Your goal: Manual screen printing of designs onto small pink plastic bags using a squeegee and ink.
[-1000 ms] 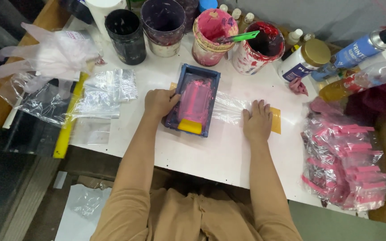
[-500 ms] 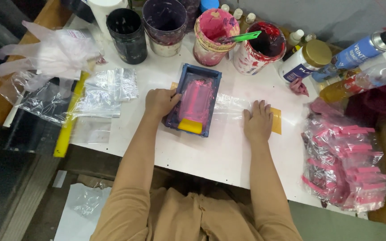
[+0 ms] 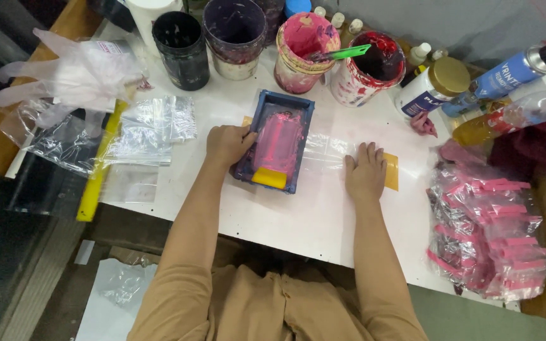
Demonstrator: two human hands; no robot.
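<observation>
The left hand [image 3: 227, 144] hides the frame's [image 3: 275, 140] left edge, fingers curled and clamped on it. Under the right hand [image 3: 365, 172], which lies flat with fingers together, a clear bag [image 3: 323, 150] is hard to make out against the white bench [image 3: 298, 218]. A yellow card [image 3: 392, 172] pokes out just right of that hand. The frame lies between the hands, its long axis running away from the person, tilted slightly right. A yellow squeegee [image 3: 269, 178] sits at its near end, on pink ink

Glossy clear plastic bag [image 3: 330, 148] on a smooth, matt white table [image 3: 298, 221].
</observation>
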